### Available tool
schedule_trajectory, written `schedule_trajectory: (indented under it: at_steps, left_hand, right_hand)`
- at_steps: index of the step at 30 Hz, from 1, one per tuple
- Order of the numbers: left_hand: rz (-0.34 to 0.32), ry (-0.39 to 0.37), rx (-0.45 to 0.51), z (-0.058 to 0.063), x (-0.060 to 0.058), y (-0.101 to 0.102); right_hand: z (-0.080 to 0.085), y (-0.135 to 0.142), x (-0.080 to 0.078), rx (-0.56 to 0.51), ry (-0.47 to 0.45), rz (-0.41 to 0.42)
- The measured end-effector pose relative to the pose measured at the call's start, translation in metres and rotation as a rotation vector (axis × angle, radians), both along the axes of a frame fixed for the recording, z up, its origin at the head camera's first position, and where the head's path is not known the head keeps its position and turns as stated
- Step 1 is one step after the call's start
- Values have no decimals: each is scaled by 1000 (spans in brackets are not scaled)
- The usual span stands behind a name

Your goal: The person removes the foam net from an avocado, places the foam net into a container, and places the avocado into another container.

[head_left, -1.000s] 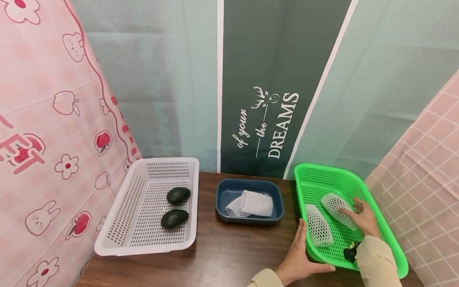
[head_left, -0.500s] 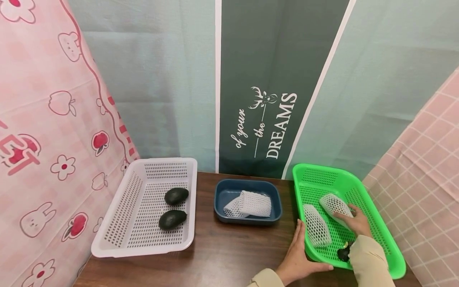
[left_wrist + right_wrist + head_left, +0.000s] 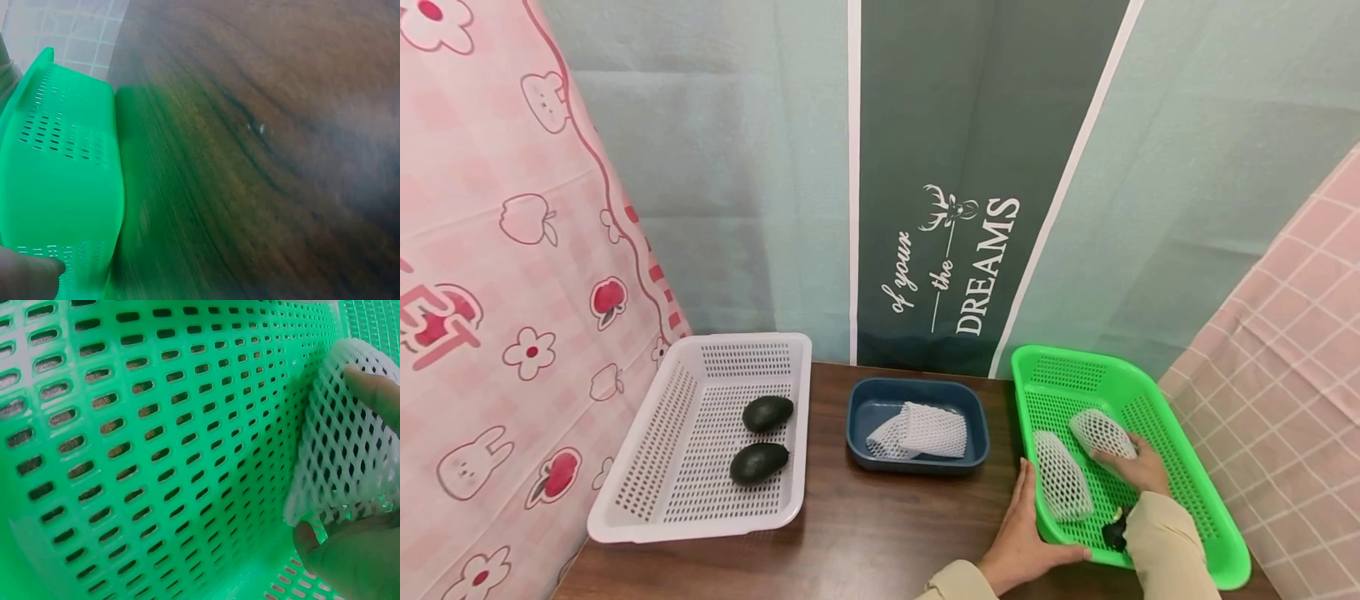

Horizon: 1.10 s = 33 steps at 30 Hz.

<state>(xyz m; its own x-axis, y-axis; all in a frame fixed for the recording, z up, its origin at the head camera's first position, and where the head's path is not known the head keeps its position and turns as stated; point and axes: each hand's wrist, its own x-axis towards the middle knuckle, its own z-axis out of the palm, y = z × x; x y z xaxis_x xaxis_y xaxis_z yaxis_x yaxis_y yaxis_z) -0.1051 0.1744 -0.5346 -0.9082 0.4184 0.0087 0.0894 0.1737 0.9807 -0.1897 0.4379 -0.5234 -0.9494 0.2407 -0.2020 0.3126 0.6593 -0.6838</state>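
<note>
In the green basket [image 3: 1150, 550] lie two white foam fruit nets. My right hand [image 3: 1138, 467] holds the lower end of the right foam net [image 3: 1101, 432] between thumb and fingers; something dark shows through its mesh in the right wrist view. Left of it lies the other foam net [image 3: 1063, 479], untouched. My left hand [image 3: 1018, 533] rests against the basket's near left corner, its fingers straight along the outer wall and its thumb at the near side. A small black object [image 3: 1114, 530] with a yellowish bit lies near my right sleeve, partly hidden.
A white basket [image 3: 625, 525] at the left holds two dark avocados [image 3: 760, 463]. Between the baskets stands a blue tray [image 3: 917, 467] with crumpled foam nets [image 3: 934, 430]. All stand on a brown wooden table [image 3: 850, 533], with cloth hangings behind and at both sides.
My right hand has drawn its thumb and fingers in around the right foam net's lower end. The left hand stays at the basket's corner. The head view has shifted slightly.
</note>
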Motion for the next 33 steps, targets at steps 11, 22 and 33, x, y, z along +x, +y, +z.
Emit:
schedule_trajectory:
  at_steps: [11, 22, 33]
  left_hand:
    - [-23, 23, -50, 0, -5, -1]
    - [-34, 24, -57, 3, -10, -2]
    - [-31, 12, -55, 2, -10, -1]
  right_hand:
    - [-5, 2, 1, -11, -50, 1]
    - [-6, -2, -4, -64, -10, 0]
    - [-8, -4, -6, -97, 1, -77]
